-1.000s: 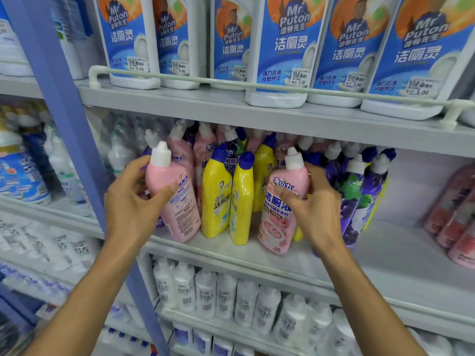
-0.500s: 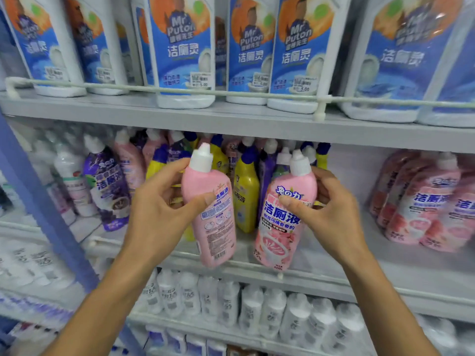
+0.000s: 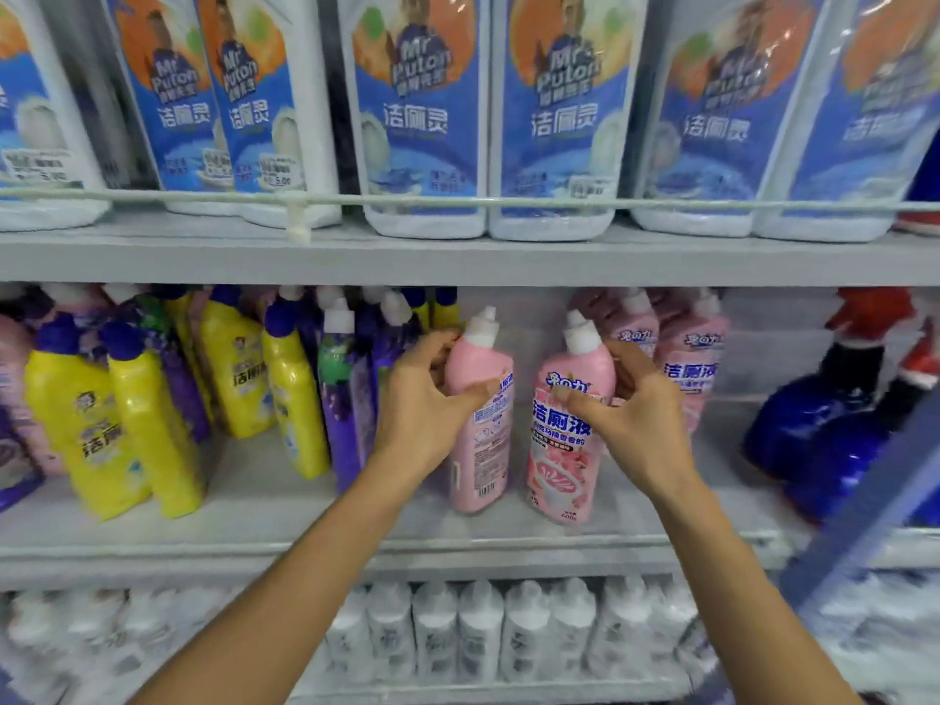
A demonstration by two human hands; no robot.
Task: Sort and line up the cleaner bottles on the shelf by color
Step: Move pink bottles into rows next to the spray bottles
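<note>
Pink cleaner bottles (image 3: 686,358) stand at the back of the middle shelf (image 3: 254,506), and we hold two more just in front of them. Our left hand (image 3: 422,404) grips the left pink bottle (image 3: 483,450) near its top. Our right hand (image 3: 630,424) grips the right pink bottle (image 3: 559,460) the same way. Both bottles stand nearly straight, side by side. We cannot tell if they touch the shelf yet. We think we are putting pink with pink. Next we should set them down gently and let go. Yellow bottles (image 3: 152,424) and purple bottles (image 3: 346,424) are mixed up on the left and need sorting too. Big blue-and-white jugs (image 3: 422,119) sit on the shelf above, white bottles (image 3: 478,628) below.
</note>
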